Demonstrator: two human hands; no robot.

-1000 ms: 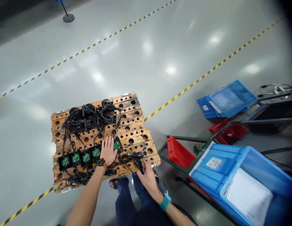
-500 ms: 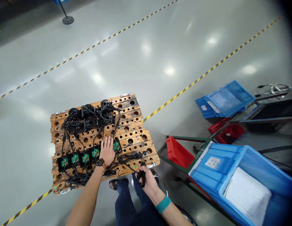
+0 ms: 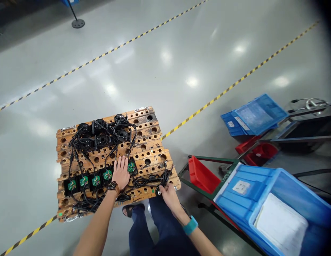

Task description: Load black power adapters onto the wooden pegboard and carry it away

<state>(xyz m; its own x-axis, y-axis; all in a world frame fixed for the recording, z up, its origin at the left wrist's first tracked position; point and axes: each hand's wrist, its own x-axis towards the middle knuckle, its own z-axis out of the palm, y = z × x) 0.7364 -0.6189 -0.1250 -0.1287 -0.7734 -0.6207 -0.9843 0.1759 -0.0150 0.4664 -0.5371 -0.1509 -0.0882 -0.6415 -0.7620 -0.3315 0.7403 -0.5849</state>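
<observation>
1. The right hand has moved up from the board's lower edge, fingers now closed around a black cable bundle.
2. The left hand lies flat, fingers spread, on the perforated wooden board at lower left.
3. The glossy grey floor carries yellow-black tape lines.

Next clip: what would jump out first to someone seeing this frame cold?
The scorched, hole-riddled wooden board at centre left, strung with black cables and a row of green-topped modules. The left hand lies flat on that row, while the right hand grips a cable bundle at the board's near right corner. Bright blue bins fill the lower right.
</observation>
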